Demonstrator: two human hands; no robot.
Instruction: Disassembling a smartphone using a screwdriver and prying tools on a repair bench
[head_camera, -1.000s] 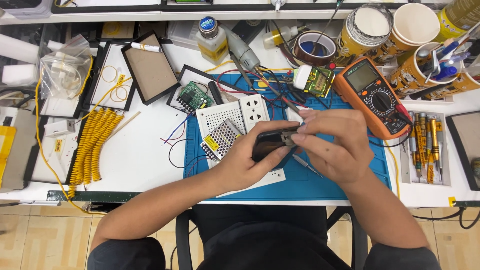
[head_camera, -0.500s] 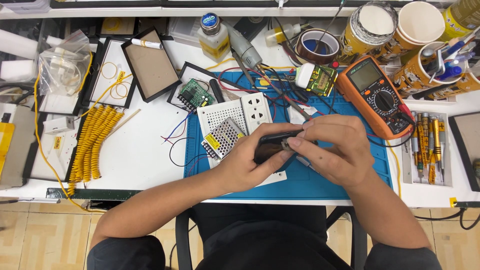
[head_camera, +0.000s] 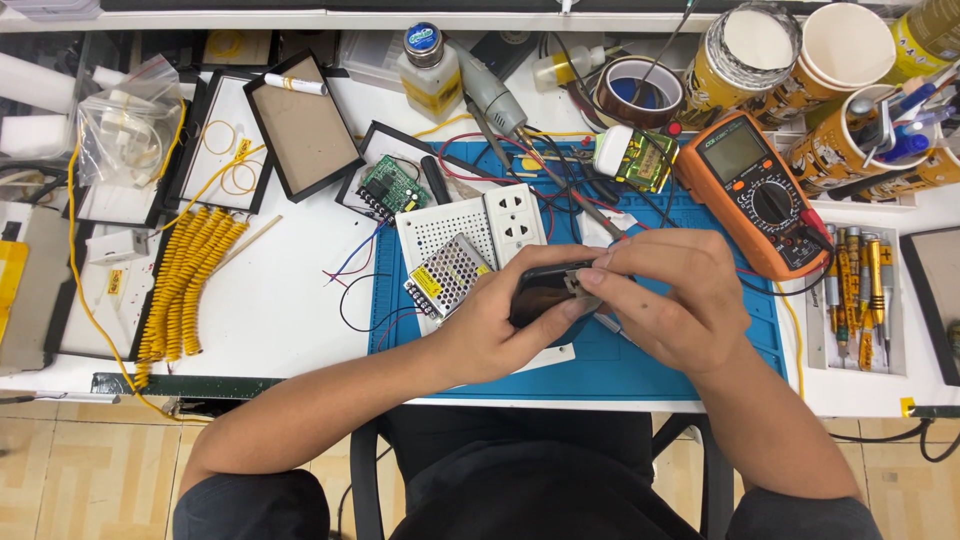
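Observation:
My left hand (head_camera: 500, 325) grips a small black device (head_camera: 545, 292) over the blue work mat (head_camera: 650, 360). My right hand (head_camera: 675, 295) pinches a small light-coloured part at the device's right end, fingers curled over it. Most of the device is hidden by both hands. Just left of my left hand lies a perforated metal power supply (head_camera: 445, 275), with a white socket strip (head_camera: 515, 218) behind it.
An orange multimeter (head_camera: 755, 190) lies at the mat's right, with a tray of screwdrivers (head_camera: 860, 290) beyond. A green circuit board (head_camera: 385, 187), black trays (head_camera: 305, 125), a yellow coiled cable (head_camera: 185, 280), a tape roll (head_camera: 635, 90), paper cups (head_camera: 850, 50) and a bottle (head_camera: 430, 70) fill the bench.
Both hands have stayed on the black device with only slight finger shifts; nothing else on the bench has moved.

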